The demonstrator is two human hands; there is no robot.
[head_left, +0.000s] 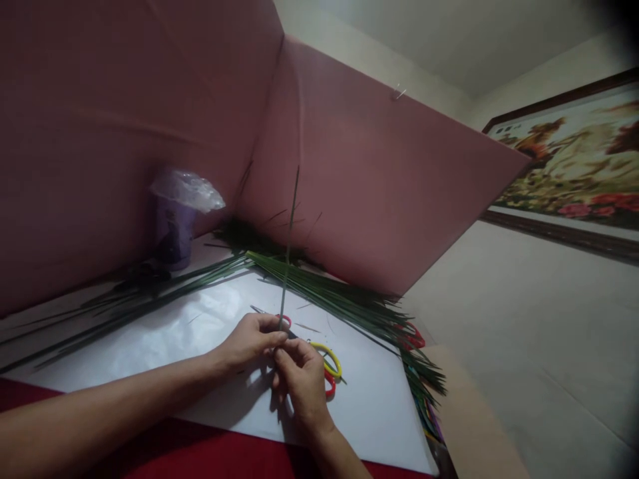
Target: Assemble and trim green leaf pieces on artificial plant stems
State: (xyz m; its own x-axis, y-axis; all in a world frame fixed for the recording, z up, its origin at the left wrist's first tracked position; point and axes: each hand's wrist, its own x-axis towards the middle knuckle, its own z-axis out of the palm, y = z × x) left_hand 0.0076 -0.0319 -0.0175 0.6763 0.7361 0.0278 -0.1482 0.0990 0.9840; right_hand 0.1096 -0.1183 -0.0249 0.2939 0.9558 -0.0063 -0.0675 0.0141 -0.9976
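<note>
The left hand (pixel 252 339) is closed in a pinch, thumb and fingertips meeting on the lower end of a thin green strip (pixel 290 239). The right hand (pixel 299 376) sits just beside it, fingers curled in and gripping the same lower end, so the two hands touch around the strip. The strip stands nearly upright above the hands; its long axis runs from the fingers up and slightly to the right, and its free tip points toward the pink boards (pixel 374 186) behind. Both hands hover over a white sheet (pixel 164 339), with scissors (pixel 332 354) with yellow and red handles lying on it just under the right hand. A bundle of green strips (pixel 339 296) lies flat across the far edge of the sheet, fanning left and right. A purple cup (pixel 174 226) capped with crinkled clear plastic stands in the corner; its dark print is too blurred to read. A red cloth (pixel 210 456) shows below the sheet
</note>
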